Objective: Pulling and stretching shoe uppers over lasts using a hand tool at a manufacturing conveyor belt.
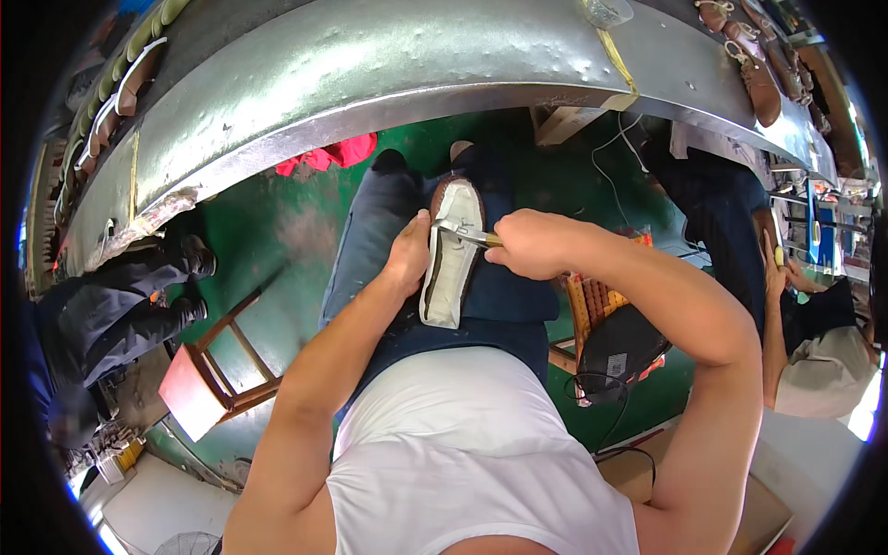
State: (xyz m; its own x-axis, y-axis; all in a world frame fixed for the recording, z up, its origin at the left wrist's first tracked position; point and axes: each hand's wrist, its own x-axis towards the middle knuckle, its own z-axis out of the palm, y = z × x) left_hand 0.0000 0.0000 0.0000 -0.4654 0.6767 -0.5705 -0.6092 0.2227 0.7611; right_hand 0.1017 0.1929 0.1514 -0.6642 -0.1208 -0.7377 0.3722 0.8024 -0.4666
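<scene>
An unfinished shoe [453,277] lies bottom-up along my lap, its pale underside framed by a brown and dark edge. My left hand [408,250] is closed on the shoe's left side, thumb near the rim. In my right hand [535,243] is a hammer [470,234] with a silver head and a short handle. Its head rests on or just above the shoe's underside near the toe half; I cannot tell whether they touch. My fingers wrap round the handle's end and hide part of it.
A metal-covered bench [370,55] curves across the front, with brown shoes [757,83] at its right and shoe parts [120,97] at its left. Red cloth [338,153] lies beneath. A stool [208,384] stands left, a dark bag [624,347] right. Other people sit on both sides.
</scene>
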